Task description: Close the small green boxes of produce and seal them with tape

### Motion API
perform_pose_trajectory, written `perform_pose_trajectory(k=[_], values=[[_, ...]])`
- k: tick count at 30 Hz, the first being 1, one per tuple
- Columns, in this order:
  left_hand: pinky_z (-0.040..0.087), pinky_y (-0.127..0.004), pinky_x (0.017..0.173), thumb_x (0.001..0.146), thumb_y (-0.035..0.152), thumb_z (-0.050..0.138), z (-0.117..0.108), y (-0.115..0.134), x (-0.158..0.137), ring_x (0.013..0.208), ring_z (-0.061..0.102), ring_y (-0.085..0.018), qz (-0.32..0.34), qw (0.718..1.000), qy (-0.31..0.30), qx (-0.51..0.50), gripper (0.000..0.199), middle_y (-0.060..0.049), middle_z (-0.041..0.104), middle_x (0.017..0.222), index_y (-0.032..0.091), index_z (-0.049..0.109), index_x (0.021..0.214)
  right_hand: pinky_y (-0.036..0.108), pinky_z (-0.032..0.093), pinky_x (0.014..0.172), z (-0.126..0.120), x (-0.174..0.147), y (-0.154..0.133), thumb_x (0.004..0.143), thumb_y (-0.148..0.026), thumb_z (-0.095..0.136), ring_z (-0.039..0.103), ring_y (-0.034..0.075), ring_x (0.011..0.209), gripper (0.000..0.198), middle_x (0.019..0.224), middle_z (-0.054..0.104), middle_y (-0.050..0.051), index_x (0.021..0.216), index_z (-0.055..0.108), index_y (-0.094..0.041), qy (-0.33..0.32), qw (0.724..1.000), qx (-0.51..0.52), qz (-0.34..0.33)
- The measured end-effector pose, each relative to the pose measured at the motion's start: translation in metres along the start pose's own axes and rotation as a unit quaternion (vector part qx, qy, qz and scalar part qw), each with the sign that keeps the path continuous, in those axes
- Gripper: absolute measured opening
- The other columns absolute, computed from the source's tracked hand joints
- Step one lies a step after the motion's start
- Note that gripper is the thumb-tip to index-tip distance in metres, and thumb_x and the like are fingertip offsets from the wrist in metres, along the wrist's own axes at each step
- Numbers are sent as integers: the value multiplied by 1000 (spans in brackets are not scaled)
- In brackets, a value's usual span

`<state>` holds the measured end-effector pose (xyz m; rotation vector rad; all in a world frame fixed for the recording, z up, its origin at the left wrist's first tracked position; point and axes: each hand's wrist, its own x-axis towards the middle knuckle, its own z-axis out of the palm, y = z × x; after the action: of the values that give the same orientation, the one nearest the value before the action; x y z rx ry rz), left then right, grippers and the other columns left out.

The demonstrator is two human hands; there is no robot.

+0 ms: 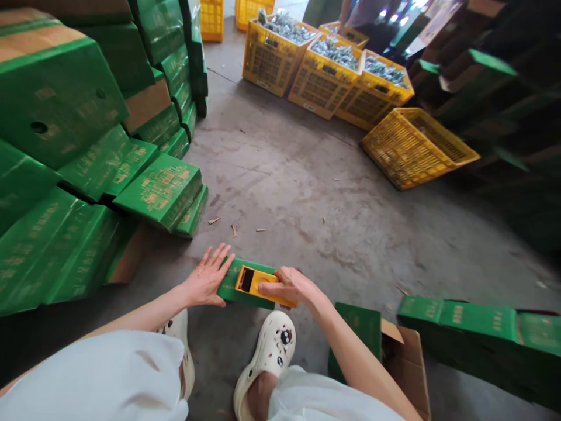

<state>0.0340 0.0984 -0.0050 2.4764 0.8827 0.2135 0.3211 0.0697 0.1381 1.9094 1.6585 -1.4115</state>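
A narrow green carton [258, 299] stands on the floor just in front of my shoes. My left hand [208, 277] rests at its left end, fingers spread and nearly flat, touching the edge. My right hand [293, 285] is closed around a yellow handheld tool [258, 280] with a dark window near its left end. The tool lies along the top of the carton. Its exact kind is not plain, and its underside is hidden.
Green cartons [162, 187] are stacked at the left. Yellow crates [326, 76] of greenish goods stand at the back, with a tilted yellow crate [390, 146] nearer. An open carton [409, 362] and a row of green boxes [477, 321] are at right. A person [366, 14] is behind the crates.
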Motion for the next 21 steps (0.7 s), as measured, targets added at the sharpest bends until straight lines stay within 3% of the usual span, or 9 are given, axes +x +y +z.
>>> perform_pose_trajectory(k=[2,8,16,21], values=[[1,-61,128,54,52,91,4,12,11,160,6,-46,24,999,-26,4,142,-26,13,172,10,16,166,23,31,49,-1,-2,-5,78,-77,66,57,14,58,60,64,64,2,75,66,-17,9,1000,-11,12],[12,-57,129,67,37,73,9,27,23,151,31,-45,34,999,-16,-14,111,-25,40,159,7,27,163,23,32,51,-3,-7,-9,79,-77,66,58,14,60,59,67,65,2,76,68,-18,10,999,-33,21],[20,-58,127,63,30,69,7,19,-27,147,36,-45,16,1000,-6,17,113,-20,42,157,16,21,165,24,38,55,22,-9,-28,80,-77,63,67,21,69,61,75,71,9,92,78,-18,3,995,-97,-5],[21,-57,126,66,40,71,3,14,-34,146,36,-44,26,999,-24,41,115,-22,41,156,13,18,164,25,38,56,26,-6,-33,82,-75,62,67,22,71,60,79,73,10,96,78,-19,0,995,-102,-6]])
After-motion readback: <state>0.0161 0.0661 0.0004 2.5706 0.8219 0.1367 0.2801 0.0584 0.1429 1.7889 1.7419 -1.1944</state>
